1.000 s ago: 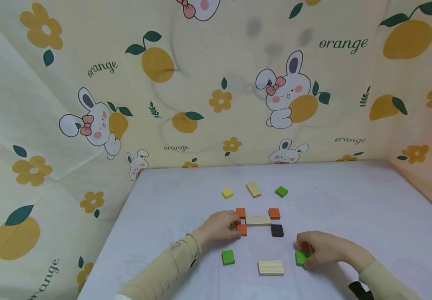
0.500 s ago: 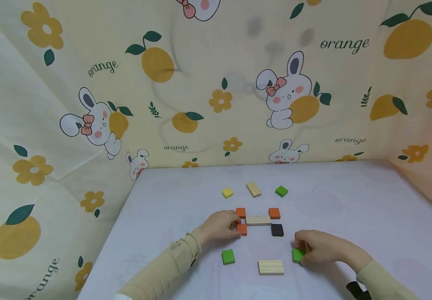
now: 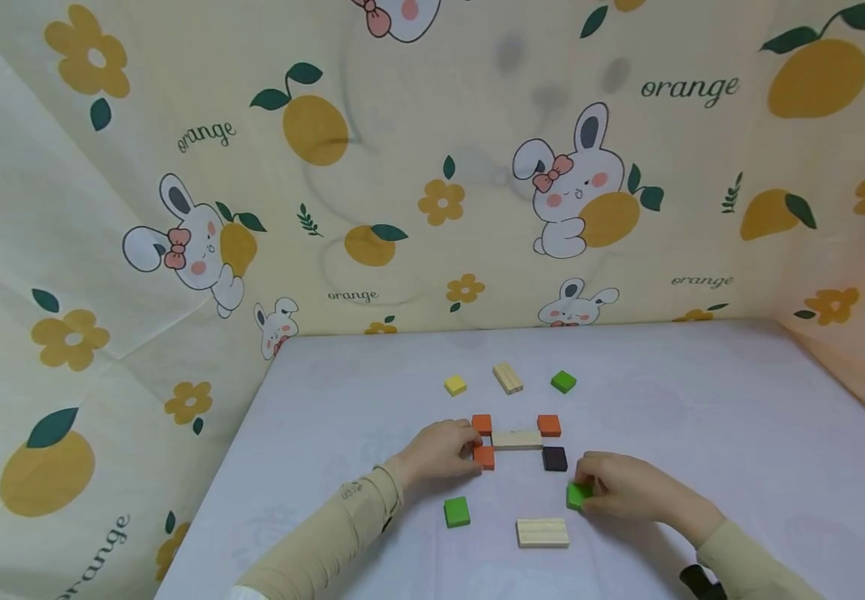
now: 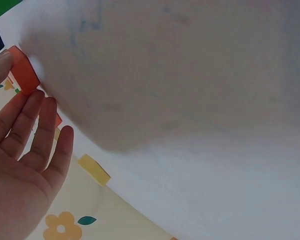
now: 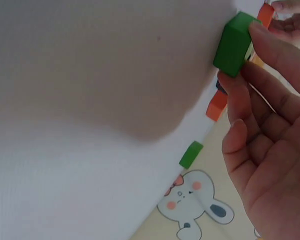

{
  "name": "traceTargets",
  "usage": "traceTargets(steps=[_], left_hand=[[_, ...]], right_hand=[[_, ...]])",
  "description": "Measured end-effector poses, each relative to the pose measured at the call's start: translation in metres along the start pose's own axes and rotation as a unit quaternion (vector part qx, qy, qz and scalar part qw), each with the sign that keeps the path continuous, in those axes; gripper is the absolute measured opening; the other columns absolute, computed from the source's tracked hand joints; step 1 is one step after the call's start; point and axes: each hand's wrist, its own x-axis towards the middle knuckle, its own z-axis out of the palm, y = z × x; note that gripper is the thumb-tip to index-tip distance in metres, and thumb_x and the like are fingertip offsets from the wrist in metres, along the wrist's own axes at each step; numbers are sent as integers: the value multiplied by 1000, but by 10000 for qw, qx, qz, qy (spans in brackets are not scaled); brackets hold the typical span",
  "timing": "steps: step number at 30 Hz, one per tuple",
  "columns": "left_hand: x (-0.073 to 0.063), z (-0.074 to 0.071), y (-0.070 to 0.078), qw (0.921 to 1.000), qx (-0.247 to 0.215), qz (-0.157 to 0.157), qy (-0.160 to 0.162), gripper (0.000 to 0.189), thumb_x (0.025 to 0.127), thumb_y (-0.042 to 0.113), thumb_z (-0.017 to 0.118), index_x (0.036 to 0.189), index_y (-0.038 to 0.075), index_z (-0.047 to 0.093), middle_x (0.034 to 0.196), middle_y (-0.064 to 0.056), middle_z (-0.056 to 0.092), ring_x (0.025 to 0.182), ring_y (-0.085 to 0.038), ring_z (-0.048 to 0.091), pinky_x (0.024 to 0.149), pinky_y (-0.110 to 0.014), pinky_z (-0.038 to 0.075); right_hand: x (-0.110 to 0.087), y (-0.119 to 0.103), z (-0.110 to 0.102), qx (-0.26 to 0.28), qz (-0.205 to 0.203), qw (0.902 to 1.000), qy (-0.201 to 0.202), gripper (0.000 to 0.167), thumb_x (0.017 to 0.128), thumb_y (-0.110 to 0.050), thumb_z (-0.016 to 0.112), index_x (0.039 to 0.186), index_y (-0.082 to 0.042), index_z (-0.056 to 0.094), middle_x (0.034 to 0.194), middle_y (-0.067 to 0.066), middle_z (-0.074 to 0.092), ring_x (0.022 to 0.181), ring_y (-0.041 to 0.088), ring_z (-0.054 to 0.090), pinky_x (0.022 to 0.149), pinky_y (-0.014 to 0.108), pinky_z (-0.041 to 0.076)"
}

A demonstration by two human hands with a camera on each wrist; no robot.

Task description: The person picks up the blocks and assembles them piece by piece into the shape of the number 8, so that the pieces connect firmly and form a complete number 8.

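Fingertips (image 5: 229,82) of the right hand (image 3: 633,490) are closed about a green block (image 3: 577,497), lower right; by the left hand (image 3: 438,450), an orange block (image 3: 487,457) is pinched, lower centre.

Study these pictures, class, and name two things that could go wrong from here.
The green block pinched in the right hand could bump the nearby black block askew.
The left hand holds the nearer left-side orange block, so a twitch might nudge it out of place.
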Motion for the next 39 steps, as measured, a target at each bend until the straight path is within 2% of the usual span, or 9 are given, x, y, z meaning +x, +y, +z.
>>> traceTargets(steps=[7, 10, 17, 26, 33, 39], left_hand=[[-1, -1, 1, 10000, 52, -29, -79, 33, 83, 37, 68, 107, 15, 65, 86, 7, 59, 70, -4, 44, 66, -16, 39], [-1, -1, 2, 9999, 32, -63, -103, 33, 82, 37, 68, 107, 15, 66, 86, 7, 59, 71, -4, 44, 67, -17, 39], [-1, -2, 3, 10000, 18, -51, -72, 34, 82, 36, 69, 108, 14, 66, 86, 7, 59, 70, -4, 43, 67, -16, 39], [-1, -1, 2, 9999, 28, -87, -106, 34, 83, 37, 68, 107, 14, 65, 81, 7, 55, 68, -4, 42, 64, -17, 37], [-1, -1, 2, 10000, -1, -49, -87, 33, 83, 37, 68, 107, 14, 65, 78, 7, 53, 67, -4, 42, 62, -17, 35], [-1, -1, 2, 10000, 15, -66, -69, 34, 83, 37, 68, 108, 14, 66, 80, 7, 56, 68, -4, 42, 63, -16, 36]], right_hand=[[3, -10, 5, -420, -91, 9984, 363, 18, 75, -21, 75, 89, -13, 66, 79, -12, 54, 64, -4, 40, 56, 18, 38], [3, -15, 6, -573, -103, 9971, 480, 19, 74, -22, 75, 88, -13, 67, 79, -11, 55, 64, -4, 41, 57, 18, 39], [7, -20, 7, -809, -70, 9951, 559, 20, 73, -24, 77, 87, -12, 69, 78, -11, 57, 66, -3, 43, 58, 20, 43], [13, -24, 8, -1020, -132, 9925, 664, 18, 71, -25, 78, 80, -13, 68, 72, -11, 56, 65, -1, 42, 58, 20, 42], [17, -25, 9, -1198, -33, 9907, 649, 19, 71, -28, 78, 80, -15, 68, 71, -12, 55, 65, -1, 41, 58, 20, 41], [18, -23, 10, -1267, -125, 9892, 730, 19, 71, -29, 78, 78, -16, 67, 70, -12, 54, 65, -1, 40, 58, 19, 40]])
